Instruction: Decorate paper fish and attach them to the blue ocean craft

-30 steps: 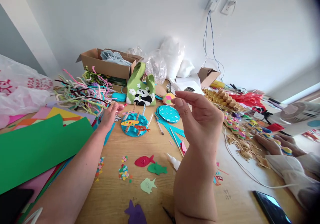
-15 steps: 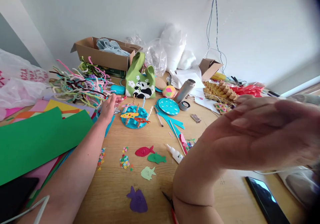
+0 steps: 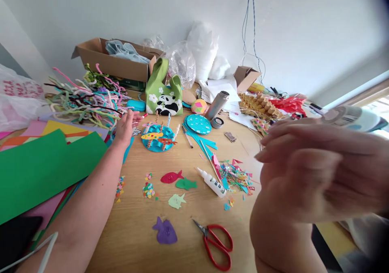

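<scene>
My left hand (image 3: 124, 127) reaches forward with fingers stretched out, beside a round turquoise base (image 3: 156, 145) that carries striped posts and spotted paper fish. Close to its fingertips lies a small red-tipped thing (image 3: 145, 115). Raised near the camera, my right hand (image 3: 322, 171) is smeared by motion; its fingers look loosely bent and I see nothing in them. Between my arms lie a red paper fish (image 3: 172, 177), a green one (image 3: 186, 184), a pale green one (image 3: 176, 200) and a purple one (image 3: 166, 231). Red-handled scissors (image 3: 212, 240) and a white glue bottle (image 3: 212, 182) lie right of them.
Green paper sheets (image 3: 45, 159) cover the left side, with pipe cleaners (image 3: 88, 96) behind. A panda bag (image 3: 164, 94), a cardboard box (image 3: 106, 64) and a steel flask (image 3: 217, 105) stand at the back. Paper scraps (image 3: 237, 175) lie right of the glue. A labelled white object (image 3: 352, 117) shows behind my right hand.
My right hand has moved right and its fingers have bent more, uncovering the scissors, glue bottle and scraps. The view has shifted slightly; my left hand stays by the turquoise base.
</scene>
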Available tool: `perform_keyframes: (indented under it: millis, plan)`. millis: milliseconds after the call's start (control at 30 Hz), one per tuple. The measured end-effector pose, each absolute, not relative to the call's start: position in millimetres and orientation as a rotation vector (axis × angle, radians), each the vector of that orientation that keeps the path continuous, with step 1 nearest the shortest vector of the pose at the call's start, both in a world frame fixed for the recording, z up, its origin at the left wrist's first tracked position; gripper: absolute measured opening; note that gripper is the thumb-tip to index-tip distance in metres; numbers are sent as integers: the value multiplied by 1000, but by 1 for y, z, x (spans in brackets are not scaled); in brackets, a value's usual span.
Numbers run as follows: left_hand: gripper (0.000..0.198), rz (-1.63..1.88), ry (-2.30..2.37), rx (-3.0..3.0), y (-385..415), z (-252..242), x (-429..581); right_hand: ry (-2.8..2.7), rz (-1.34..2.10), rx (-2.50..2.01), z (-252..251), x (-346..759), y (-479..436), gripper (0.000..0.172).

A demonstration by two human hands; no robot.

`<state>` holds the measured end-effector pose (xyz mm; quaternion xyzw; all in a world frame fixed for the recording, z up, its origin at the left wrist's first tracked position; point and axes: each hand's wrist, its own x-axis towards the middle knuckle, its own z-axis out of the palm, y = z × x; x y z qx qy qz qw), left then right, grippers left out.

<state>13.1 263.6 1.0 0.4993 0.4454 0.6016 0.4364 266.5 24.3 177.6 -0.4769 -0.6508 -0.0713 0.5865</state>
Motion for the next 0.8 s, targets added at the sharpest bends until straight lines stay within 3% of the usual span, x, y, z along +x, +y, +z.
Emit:
perform_keyframes:
  millis: [67,333,533,800]
  plan:
    - [59,1501,1094,1242,264,1,13,-1556,-173,-1045,168,263,10,18]
    - [73,1475,1123,1272,267,5,9,-1975,317,-1303,102,253,-42,34]
    - [72,1470,1130,1286,270,4,8,-2192,519,-1473,62,224,-70,25]
    - [67,1490,1114,1252,265,7,12,-2238,738,-1663,49,207,-49,16]
